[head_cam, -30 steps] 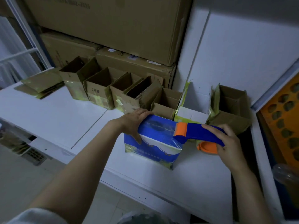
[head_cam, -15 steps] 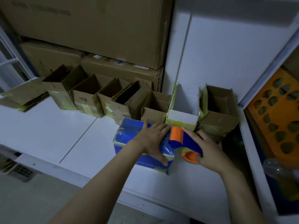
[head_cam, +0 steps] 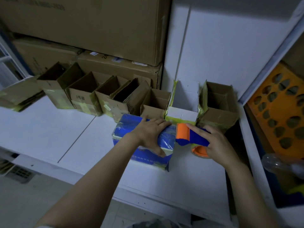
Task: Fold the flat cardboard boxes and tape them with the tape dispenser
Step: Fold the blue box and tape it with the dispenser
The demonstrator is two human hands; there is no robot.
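Right fingers [head_cam: 197, 128] wrapped round tape dispenser [head_cam: 189, 139]

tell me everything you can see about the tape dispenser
The blue plastic tape dispenser has an orange front roller and an orange hub underneath carrying the tape roll. The right hand grips its handle from above, fingers curled over it. It lies tilted, roller end at the right top edge of the blue taped cardboard box, above the white table.
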